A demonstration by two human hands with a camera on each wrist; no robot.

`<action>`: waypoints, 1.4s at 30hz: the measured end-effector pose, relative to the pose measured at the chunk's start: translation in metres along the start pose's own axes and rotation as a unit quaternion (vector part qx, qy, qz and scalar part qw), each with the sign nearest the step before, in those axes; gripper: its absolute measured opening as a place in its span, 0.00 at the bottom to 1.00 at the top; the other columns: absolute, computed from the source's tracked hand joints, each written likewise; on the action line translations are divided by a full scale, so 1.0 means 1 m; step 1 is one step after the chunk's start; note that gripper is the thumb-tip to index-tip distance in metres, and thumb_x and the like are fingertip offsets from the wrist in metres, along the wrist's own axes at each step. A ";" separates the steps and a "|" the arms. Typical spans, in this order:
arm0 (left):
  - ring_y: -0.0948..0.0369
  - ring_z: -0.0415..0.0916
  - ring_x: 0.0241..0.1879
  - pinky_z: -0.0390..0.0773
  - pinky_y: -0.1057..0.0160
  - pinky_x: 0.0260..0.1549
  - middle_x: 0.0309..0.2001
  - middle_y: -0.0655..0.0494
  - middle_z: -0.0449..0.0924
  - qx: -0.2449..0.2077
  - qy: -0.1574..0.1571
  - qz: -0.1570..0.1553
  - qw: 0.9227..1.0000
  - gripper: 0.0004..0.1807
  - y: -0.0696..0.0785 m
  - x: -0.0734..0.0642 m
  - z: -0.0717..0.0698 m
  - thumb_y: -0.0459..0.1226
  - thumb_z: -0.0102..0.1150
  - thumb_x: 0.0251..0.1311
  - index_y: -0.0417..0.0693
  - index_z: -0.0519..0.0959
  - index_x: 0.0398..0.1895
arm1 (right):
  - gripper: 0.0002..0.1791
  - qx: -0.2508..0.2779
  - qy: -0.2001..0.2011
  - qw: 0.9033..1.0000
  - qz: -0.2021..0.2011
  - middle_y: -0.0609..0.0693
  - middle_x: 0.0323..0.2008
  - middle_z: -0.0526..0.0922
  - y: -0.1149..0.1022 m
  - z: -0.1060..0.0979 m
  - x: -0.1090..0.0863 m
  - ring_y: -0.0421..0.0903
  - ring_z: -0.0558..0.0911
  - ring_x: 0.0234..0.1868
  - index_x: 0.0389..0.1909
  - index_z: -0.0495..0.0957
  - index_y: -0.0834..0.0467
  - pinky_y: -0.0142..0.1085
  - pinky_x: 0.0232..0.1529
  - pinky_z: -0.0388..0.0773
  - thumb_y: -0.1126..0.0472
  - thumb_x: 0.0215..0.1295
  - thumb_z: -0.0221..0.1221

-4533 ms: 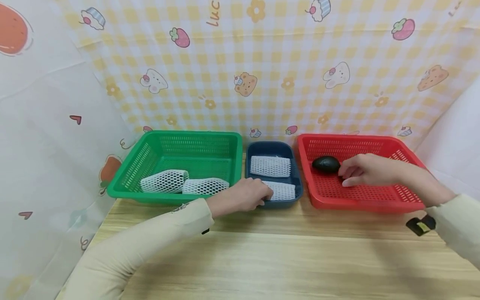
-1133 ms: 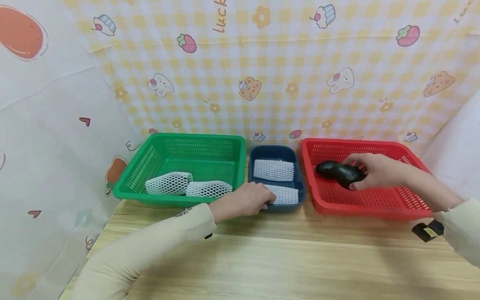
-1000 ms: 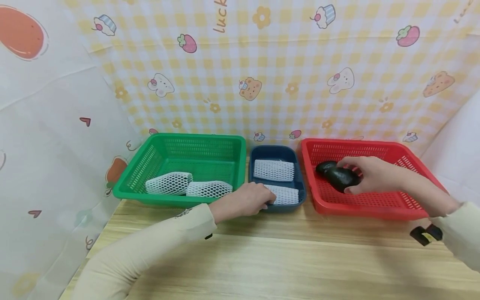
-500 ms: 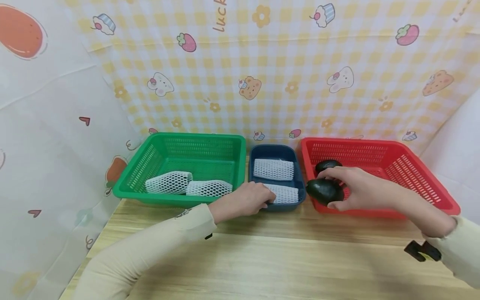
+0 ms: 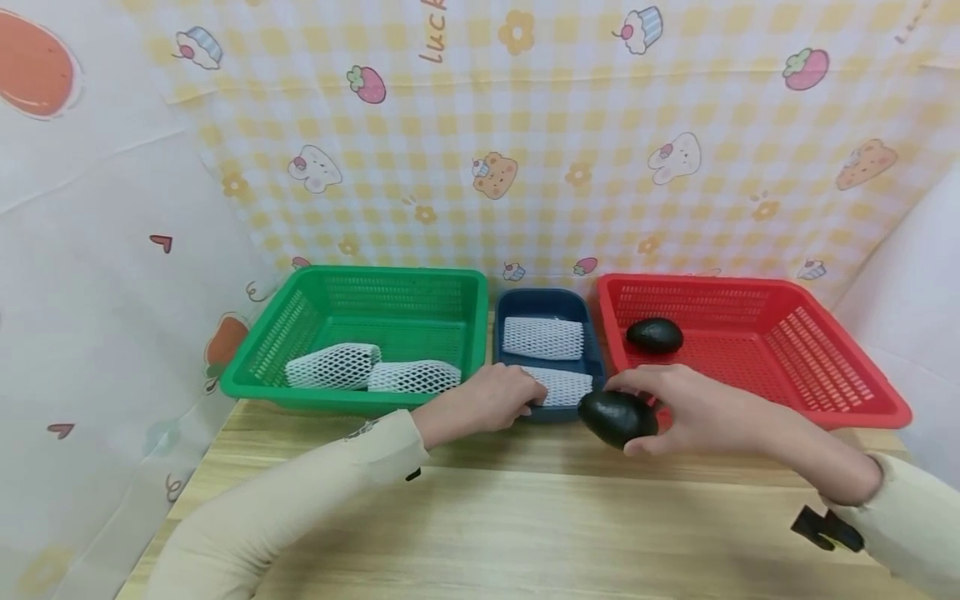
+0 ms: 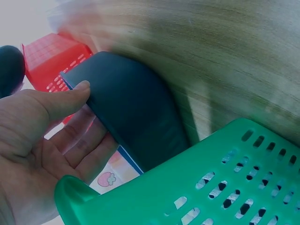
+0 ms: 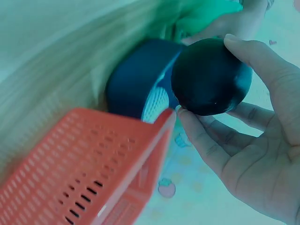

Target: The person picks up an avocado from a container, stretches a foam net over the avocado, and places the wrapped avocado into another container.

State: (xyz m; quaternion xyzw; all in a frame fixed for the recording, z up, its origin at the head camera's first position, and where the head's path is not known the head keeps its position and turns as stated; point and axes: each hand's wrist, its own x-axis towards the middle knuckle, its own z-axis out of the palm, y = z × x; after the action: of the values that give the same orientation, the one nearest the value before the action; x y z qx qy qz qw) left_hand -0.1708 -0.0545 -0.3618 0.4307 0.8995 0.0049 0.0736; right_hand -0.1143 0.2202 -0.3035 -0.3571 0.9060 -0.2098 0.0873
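My right hand (image 5: 693, 408) holds a dark avocado (image 5: 618, 418) between thumb and fingers, in front of the red basket's near left corner. The right wrist view shows the avocado (image 7: 211, 77) gripped near the fingertips. My left hand (image 5: 491, 398) grips the near left edge of a small dark blue tray (image 5: 551, 297); in the left wrist view its thumb lies on the outer side and the other fingers reach over the rim. Two white foam net sleeves lie in the tray, a rear sleeve (image 5: 543, 337) and a front sleeve (image 5: 562, 387) beside my left fingertips. Another avocado (image 5: 655, 335) rests in the red basket (image 5: 750, 417).
Left of the tray stands a green basket (image 5: 352, 403) with two net-sleeved items, a left one (image 5: 333, 367) and a right one (image 5: 415, 377). Wooden tabletop (image 5: 487, 525) extends in front of the containers. A patterned cloth (image 5: 420, 150) hangs behind them.
My right hand has picked up one avocado from the red basket and carried it left and towards me, over the basket's front edge. My left hand has stayed at the tray.
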 end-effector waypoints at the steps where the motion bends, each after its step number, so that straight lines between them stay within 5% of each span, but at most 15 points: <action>1: 0.64 0.73 0.31 0.74 0.67 0.27 0.34 0.63 0.81 -0.001 0.002 -0.001 1.000 0.03 0.000 -0.001 0.000 0.38 0.66 0.67 0.53 0.86 0.42 | 0.34 0.002 -0.004 1.000 -0.002 0.38 0.49 0.79 -0.001 0.002 0.001 0.39 0.78 0.43 0.59 0.78 0.49 0.39 0.41 0.81 0.43 0.53 0.76; 16: 0.64 0.74 0.32 0.76 0.67 0.28 0.35 0.63 0.82 -0.012 0.008 -0.001 1.000 0.03 -0.003 -0.002 0.001 0.37 0.67 0.67 0.53 0.86 0.41 | 0.34 0.036 -0.066 0.997 0.002 0.40 0.46 0.80 -0.007 0.032 0.010 0.40 0.78 0.42 0.59 0.79 0.53 0.36 0.38 0.80 0.44 0.53 0.76; 42: 0.64 0.76 0.34 0.76 0.64 0.28 0.36 0.64 0.83 -0.004 0.017 0.009 1.000 0.03 -0.003 -0.001 0.003 0.38 0.67 0.66 0.55 0.86 0.41 | 0.35 0.029 -0.104 0.994 0.003 0.44 0.49 0.82 0.002 0.067 0.023 0.40 0.78 0.44 0.58 0.80 0.60 0.39 0.44 0.79 0.49 0.51 0.78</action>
State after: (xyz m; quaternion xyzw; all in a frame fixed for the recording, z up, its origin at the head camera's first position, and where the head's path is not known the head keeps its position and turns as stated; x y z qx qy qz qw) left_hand -0.1720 -0.0572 -0.3645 0.4384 0.8966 0.0167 0.0598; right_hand -0.1114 0.1847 -0.3649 -0.3712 0.8869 -0.1971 0.1921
